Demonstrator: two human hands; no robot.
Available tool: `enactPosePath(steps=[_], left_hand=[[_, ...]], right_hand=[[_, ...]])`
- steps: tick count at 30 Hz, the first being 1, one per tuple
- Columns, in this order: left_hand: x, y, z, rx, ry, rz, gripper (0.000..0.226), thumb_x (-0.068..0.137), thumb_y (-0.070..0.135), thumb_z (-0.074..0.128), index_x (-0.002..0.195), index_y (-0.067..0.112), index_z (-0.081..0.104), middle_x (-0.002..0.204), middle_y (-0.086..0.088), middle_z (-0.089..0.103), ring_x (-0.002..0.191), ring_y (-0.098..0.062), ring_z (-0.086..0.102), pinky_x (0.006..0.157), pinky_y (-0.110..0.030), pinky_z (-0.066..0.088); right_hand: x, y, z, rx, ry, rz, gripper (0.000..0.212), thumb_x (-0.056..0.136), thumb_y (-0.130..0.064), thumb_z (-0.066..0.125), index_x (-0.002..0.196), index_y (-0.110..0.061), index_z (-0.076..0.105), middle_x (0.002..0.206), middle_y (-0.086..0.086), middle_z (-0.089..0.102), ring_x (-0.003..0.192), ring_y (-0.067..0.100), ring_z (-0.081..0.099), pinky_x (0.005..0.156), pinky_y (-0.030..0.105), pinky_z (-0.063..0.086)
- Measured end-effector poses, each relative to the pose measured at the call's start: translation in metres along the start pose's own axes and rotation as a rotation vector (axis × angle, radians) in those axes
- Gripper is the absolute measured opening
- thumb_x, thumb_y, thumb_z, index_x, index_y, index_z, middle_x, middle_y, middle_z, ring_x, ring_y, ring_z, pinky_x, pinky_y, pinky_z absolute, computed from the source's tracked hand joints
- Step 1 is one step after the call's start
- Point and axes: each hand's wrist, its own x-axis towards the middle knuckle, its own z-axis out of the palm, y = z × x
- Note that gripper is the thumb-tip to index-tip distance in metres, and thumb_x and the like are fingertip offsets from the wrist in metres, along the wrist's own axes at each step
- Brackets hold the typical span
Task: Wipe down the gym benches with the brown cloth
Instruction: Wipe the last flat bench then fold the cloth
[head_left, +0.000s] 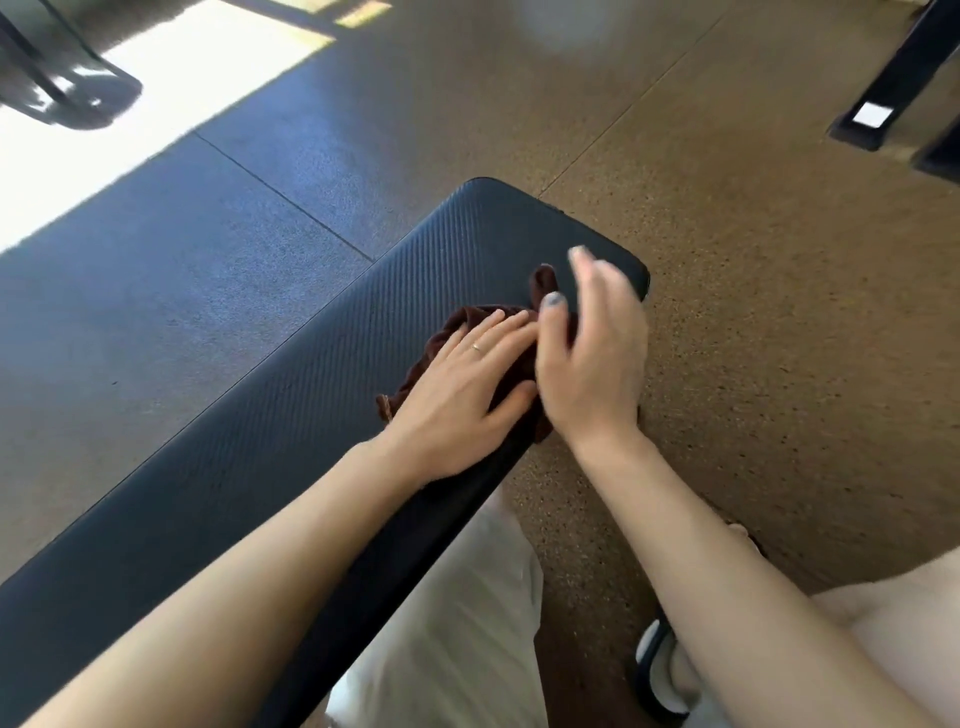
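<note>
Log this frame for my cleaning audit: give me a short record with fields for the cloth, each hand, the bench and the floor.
cloth: brown cloth, bunched on the bench pad near its far end
left hand: left hand flat on the cloth, fingers straight, ring on one finger
right hand: right hand over the cloth's right edge, blurred; grip unclear
bench: black bench, ribbed pad
floor: speckled floor

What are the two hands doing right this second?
Left hand: open, fingers flat, pressing the brown cloth onto the bench.
Right hand: blurred, fingers loosely bent over the cloth's far end; any grip cannot be told.
</note>
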Motion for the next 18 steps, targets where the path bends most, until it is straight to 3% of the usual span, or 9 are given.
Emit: enactPosePath(steps=[2, 4, 5, 7, 9, 12, 18], left_hand=[[-0.001, -0.005, -0.023, -0.248, 0.206, -0.091, 0.051, 0.098, 0.013, 0.050, 0.148, 0.013, 0.048, 0.152, -0.003, 0.051, 0.144, -0.010, 0.042, 0.123, -0.035, 0.030], [-0.007, -0.028, -0.054, -0.205, 0.444, -0.393, 0.049, 0.097, 0.013, 0.045, 0.146, 0.012, 0.049, 0.146, -0.006, 0.055, 0.136, -0.016, 0.048, 0.117, -0.036, 0.034], [-0.011, -0.044, -0.068, -0.081, 0.452, -0.558, 0.049, 0.099, 0.016, 0.044, 0.148, 0.013, 0.046, 0.149, -0.009, 0.052, 0.138, -0.023, 0.046, 0.116, -0.039, 0.033], [-0.021, -0.078, -0.085, 0.095, 0.309, -0.802, 0.050, 0.104, 0.029, 0.043, 0.152, 0.014, 0.041, 0.153, -0.015, 0.047, 0.140, -0.036, 0.042, 0.114, -0.046, 0.032], [-0.025, -0.093, -0.086, 0.095, 0.192, -0.941, 0.048, 0.105, 0.042, 0.037, 0.145, 0.016, 0.047, 0.146, -0.020, 0.053, 0.133, -0.041, 0.050, 0.106, -0.049, 0.038], [-0.027, -0.095, -0.071, 0.187, 0.183, -0.944, 0.042, 0.105, 0.044, 0.028, 0.115, 0.016, 0.058, 0.124, -0.019, 0.065, 0.113, -0.040, 0.059, 0.086, -0.045, 0.040], [-0.029, -0.098, -0.063, 0.250, 0.266, -0.903, 0.036, 0.106, 0.038, 0.026, 0.106, 0.016, 0.054, 0.120, -0.015, 0.066, 0.108, -0.037, 0.060, 0.079, -0.043, 0.035]], right_hand=[[-0.015, -0.015, 0.003, -0.139, -0.221, -0.121, 0.058, 0.106, -0.050, 0.025, 0.155, -0.026, 0.044, 0.158, 0.011, 0.045, 0.150, 0.028, 0.034, 0.123, 0.053, 0.024], [-0.030, -0.024, 0.008, -0.272, -0.381, -0.113, 0.063, 0.103, -0.060, 0.018, 0.159, -0.036, 0.035, 0.168, 0.015, 0.027, 0.158, 0.032, 0.016, 0.127, 0.055, 0.012], [-0.035, -0.027, 0.010, -0.329, -0.407, -0.109, 0.066, 0.101, -0.065, 0.016, 0.160, -0.039, 0.032, 0.170, 0.017, 0.019, 0.159, 0.034, 0.009, 0.127, 0.056, 0.009], [-0.040, -0.032, 0.014, -0.422, -0.429, -0.111, 0.073, 0.096, -0.072, 0.016, 0.161, -0.041, 0.026, 0.171, 0.020, 0.012, 0.159, 0.038, 0.003, 0.127, 0.060, 0.008], [-0.041, -0.037, 0.018, -0.469, -0.443, -0.105, 0.075, 0.095, -0.076, 0.019, 0.161, -0.042, 0.025, 0.171, 0.020, 0.013, 0.158, 0.041, 0.003, 0.125, 0.063, 0.008], [-0.044, -0.041, 0.026, -0.485, -0.411, -0.146, 0.066, 0.098, -0.072, 0.028, 0.156, -0.043, 0.037, 0.168, 0.015, 0.026, 0.157, 0.041, 0.012, 0.122, 0.067, 0.015], [0.023, -0.017, 0.048, -0.396, -0.412, -0.397, 0.049, 0.102, -0.054, 0.039, 0.145, -0.038, 0.057, 0.158, 0.009, 0.047, 0.150, 0.035, 0.032, 0.121, 0.059, 0.028]])
